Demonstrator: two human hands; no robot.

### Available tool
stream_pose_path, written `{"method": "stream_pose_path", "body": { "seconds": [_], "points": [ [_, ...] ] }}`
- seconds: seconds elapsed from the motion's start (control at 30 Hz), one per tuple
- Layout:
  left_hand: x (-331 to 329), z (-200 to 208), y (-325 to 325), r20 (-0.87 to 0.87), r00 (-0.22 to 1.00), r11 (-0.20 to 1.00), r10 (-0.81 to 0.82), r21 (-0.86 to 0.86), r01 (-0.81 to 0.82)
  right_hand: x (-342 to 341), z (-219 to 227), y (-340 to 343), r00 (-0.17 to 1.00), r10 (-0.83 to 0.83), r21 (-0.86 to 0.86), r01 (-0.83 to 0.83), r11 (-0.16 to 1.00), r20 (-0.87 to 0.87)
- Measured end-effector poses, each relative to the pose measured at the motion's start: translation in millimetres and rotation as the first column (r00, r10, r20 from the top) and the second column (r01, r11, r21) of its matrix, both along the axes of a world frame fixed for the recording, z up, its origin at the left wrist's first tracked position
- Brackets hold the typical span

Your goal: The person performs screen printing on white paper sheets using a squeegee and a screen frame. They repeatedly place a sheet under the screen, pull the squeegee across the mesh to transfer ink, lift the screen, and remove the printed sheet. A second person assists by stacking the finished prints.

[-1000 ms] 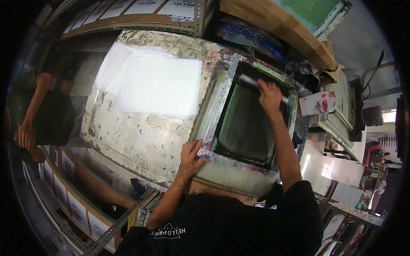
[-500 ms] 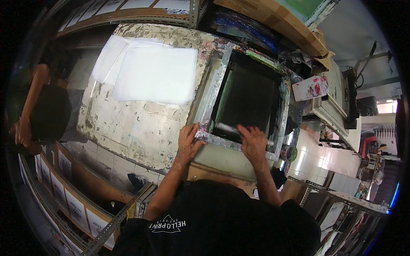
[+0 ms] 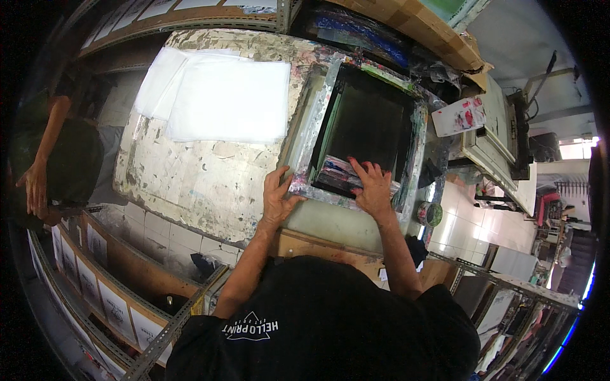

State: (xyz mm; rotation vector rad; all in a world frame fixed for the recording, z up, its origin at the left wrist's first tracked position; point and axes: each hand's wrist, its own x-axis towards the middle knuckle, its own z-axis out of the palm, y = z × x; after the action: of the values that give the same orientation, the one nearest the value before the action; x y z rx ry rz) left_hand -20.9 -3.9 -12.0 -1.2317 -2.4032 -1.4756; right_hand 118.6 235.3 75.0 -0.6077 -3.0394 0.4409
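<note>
A screen-printing frame (image 3: 419, 136) with paint-smeared edges and dark mesh (image 3: 372, 117) lies on the worktable (image 3: 210, 181), right of centre. My left hand (image 3: 276, 200) grips its near left corner, thumb along the near edge and fingers along the left side. Inside the frame, at the near end of the mesh, a squeegee (image 3: 338, 170) streaked with pink, white and dark ink lies tilted. My right hand (image 3: 375, 190) is on the squeegee's right part, fingers spread over its far edge and thumb on the near side. Red stains show on the fingertips.
White sheets (image 3: 229, 101) lie stacked on the table's far left. A tape roll (image 3: 429, 214) sits right of the frame. A red-stained card (image 3: 459, 117) and a cardboard box (image 3: 419, 28) are beyond. Another person's hand (image 3: 35, 187) shows at far left; shelving (image 3: 127, 273) stands near left.
The squeegee has tipped, so its broad inked face now shows. My right hand has opened its fingers over it and shifted slightly. My left hand stays at the frame's corner.
</note>
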Motion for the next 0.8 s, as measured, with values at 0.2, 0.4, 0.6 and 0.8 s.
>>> {"method": "stream_pose_path", "body": {
  "seconds": [0.2, 0.4, 0.6, 0.8],
  "points": [
    [3, 7, -4, 0.019, 1.000, 0.996, 0.007, -0.086, -0.006, -52, -37, 69, 0.986, -0.116, 0.023, 0.120, 0.993, -0.121],
    [5, 12, -4, 0.038, 0.999, 0.999, -0.008, -0.051, 0.010, -130, -32, 170, 0.967, -0.078, 0.176, 0.122, 0.977, -0.243],
    [7, 21, -5, -0.046, 0.999, 0.996, 0.014, -0.083, -0.018, -139, -4, 198, 0.945, 0.088, 0.119, -0.053, 0.991, -0.315],
    [12, 13, -3, 0.055, 0.998, 1.000, -0.006, 0.012, 0.006, -76, -13, 112, 0.883, 0.113, 0.206, -0.019, 0.978, -0.455]
  ]
}}
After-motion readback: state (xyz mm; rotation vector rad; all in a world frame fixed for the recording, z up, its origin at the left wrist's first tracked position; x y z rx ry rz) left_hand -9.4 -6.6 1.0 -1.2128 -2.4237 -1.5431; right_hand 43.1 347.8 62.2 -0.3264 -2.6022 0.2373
